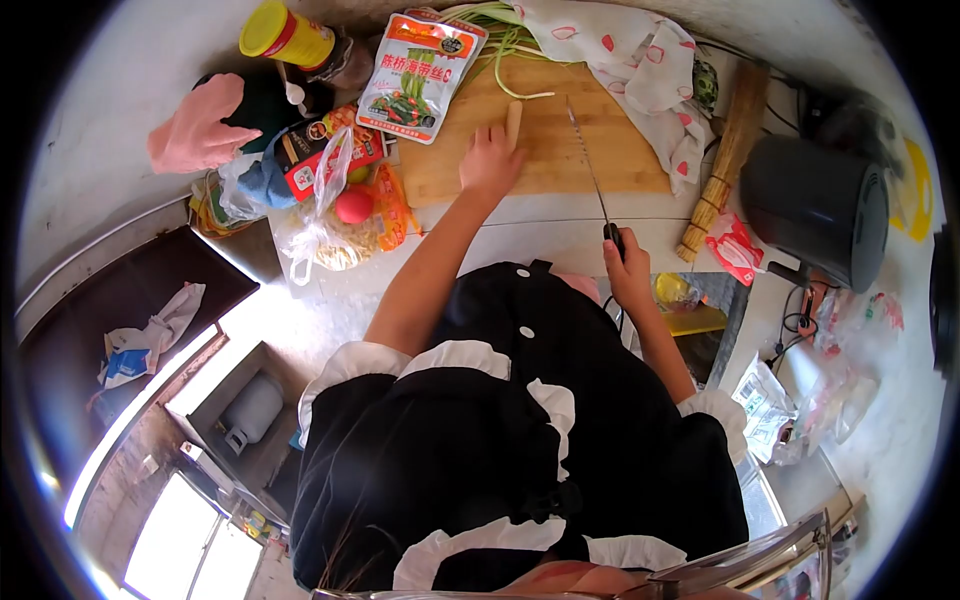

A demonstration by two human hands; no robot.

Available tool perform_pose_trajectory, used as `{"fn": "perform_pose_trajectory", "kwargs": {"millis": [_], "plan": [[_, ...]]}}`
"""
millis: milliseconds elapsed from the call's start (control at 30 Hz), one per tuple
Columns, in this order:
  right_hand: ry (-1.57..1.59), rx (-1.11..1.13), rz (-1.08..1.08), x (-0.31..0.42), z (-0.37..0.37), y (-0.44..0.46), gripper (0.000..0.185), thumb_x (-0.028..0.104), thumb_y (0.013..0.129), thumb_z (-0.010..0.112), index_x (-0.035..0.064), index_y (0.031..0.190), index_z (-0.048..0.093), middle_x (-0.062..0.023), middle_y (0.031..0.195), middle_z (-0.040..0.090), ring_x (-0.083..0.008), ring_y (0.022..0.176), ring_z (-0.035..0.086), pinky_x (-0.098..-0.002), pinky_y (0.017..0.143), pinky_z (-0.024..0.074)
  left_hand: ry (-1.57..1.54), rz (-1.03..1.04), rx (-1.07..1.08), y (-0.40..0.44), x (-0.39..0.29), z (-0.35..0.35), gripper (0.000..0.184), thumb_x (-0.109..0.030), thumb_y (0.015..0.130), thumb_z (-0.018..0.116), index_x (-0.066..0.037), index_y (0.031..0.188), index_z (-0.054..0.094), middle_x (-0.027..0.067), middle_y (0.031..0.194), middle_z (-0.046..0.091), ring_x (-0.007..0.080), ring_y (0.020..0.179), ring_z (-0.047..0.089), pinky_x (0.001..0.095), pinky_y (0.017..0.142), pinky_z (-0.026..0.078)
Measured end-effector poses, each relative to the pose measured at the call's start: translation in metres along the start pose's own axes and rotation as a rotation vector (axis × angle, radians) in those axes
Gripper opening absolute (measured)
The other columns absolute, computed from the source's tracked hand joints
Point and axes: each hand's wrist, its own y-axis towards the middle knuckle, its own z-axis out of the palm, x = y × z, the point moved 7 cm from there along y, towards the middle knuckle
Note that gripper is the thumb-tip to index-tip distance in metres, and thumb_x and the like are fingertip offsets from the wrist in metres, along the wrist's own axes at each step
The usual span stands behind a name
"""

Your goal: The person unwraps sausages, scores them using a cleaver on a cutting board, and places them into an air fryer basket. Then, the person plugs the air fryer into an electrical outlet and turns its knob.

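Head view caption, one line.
Knife in right hand, blade over a wooden board; left hand at a tan stick-shaped piece.

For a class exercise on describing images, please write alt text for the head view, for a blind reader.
A person's left hand touches a tan stick-shaped piece on a wooden cutting board; the right hand holds a knife. A food packet and green stalks lie at its far side.
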Motion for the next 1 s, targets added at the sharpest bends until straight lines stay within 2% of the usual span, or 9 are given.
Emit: {"fn": "perform_pose_trajectory", "kwargs": {"millis": [167, 267, 367, 467, 567, 667, 767, 1000], "plan": [[0.039, 0.011, 0.060, -0.007, -0.005, 0.001, 0.027, 0.027, 0.092, 0.054, 0.0005, 0.095, 0.051, -0.0172, 0.064, 0.053, -0.0294, 0.056, 0.054, -0.0371, 0.053, 0.0407, -0.065, -0.151, 0.147, 0.013, 0.001, 0.012, 0.033, -0.026, 0.080, 0.063, -0.001, 0.100, 0.057, 0.0176, 0.098, 0.059, 0.0334, 0.086, 0.062, 0.0429, 0.075, 0.051], [0.044, 0.021, 0.077, -0.008, -0.001, 0.003, 0.026, 0.026, 0.092, 0.054, 0.0004, 0.096, 0.051, -0.0173, 0.064, 0.054, -0.0291, 0.056, 0.054, -0.0370, 0.054, 0.0409, -0.357, -0.195, 0.220, 0.011, 0.003, 0.011, 0.027, -0.020, 0.079, 0.062, 0.000, 0.097, 0.061, 0.0175, 0.088, 0.061, 0.0322, 0.080, 0.062, 0.0404, 0.073, 0.051], [0.051, 0.042, 0.065, -0.003, 0.005, 0.007, 0.026, 0.026, 0.092, 0.054, 0.0002, 0.097, 0.051, -0.0176, 0.065, 0.054, -0.0294, 0.057, 0.054, -0.0368, 0.055, 0.0414, -0.446, -0.180, 0.282, 0.009, 0.002, 0.012, 0.024, -0.018, 0.079, 0.061, 0.000, 0.095, 0.064, 0.0169, 0.080, 0.061, 0.0315, 0.076, 0.062, 0.0393, 0.070, 0.051], [0.043, 0.076, 0.051, 0.005, 0.009, 0.012, 0.027, 0.026, 0.092, 0.054, 0.0002, 0.099, 0.051, -0.0181, 0.066, 0.054, -0.0300, 0.058, 0.055, -0.0367, 0.056, 0.0419, -0.337, -0.050, 0.090, 0.008, 0.006, 0.009, 0.025, -0.019, 0.081, 0.061, 0.000, 0.098, 0.063, 0.0170, 0.083, 0.061, 0.0321, 0.077, 0.062, 0.0403, 0.070, 0.051], [0.028, 0.084, 0.033, 0.011, 0.013, 0.014, 0.027, 0.026, 0.092, 0.054, 0.0003, 0.099, 0.051, -0.0183, 0.066, 0.054, -0.0305, 0.058, 0.055, -0.0367, 0.055, 0.0418, -0.203, -0.043, 0.009, 0.001, 0.002, 0.000, 0.026, -0.018, 0.081, 0.062, -0.001, 0.100, 0.064, 0.0170, 0.086, 0.061, 0.0327, 0.079, 0.062, 0.0414, 0.071, 0.051], [0.026, 0.094, 0.020, 0.012, 0.015, 0.017, 0.027, 0.027, 0.092, 0.054, 0.0005, 0.099, 0.051, -0.0182, 0.065, 0.053, -0.0306, 0.057, 0.054, -0.0368, 0.055, 0.0410, -0.169, -0.025, -0.020, 0.000, 0.000, -0.004, 0.025, -0.015, 0.081, 0.064, -0.002, 0.102, 0.064, 0.0164, 0.091, 0.061, 0.0320, 0.079, 0.064, 0.0407, 0.070, 0.052], [0.023, 0.106, 0.025, 0.011, 0.017, 0.018, 0.027, 0.027, 0.092, 0.054, 0.0006, 0.097, 0.051, -0.0180, 0.064, 0.053, -0.0309, 0.056, 0.054, -0.0370, 0.053, 0.0400, -0.273, -0.093, -0.064, -0.002, 0.011, -0.002, 0.023, -0.013, 0.081, 0.064, -0.004, 0.102, 0.064, 0.0156, 0.092, 0.061, 0.0293, 0.075, 0.065, 0.0382, 0.066, 0.053], [0.012, 0.110, 0.018, 0.010, 0.022, 0.025, 0.025, 0.026, 0.092, 0.054, 0.0010, 0.094, 0.050, -0.0183, 0.062, 0.052, -0.0323, 0.055, 0.053, -0.0375, 0.052, 0.0390, -0.282, -0.139, -0.118, -0.007, 0.033, -0.008, 0.022, -0.014, 0.083, 0.064, -0.005, 0.103, 0.064, 0.0144, 0.090, 0.061, 0.0269, 0.072, 0.065, 0.0371, 0.062, 0.052]]}}
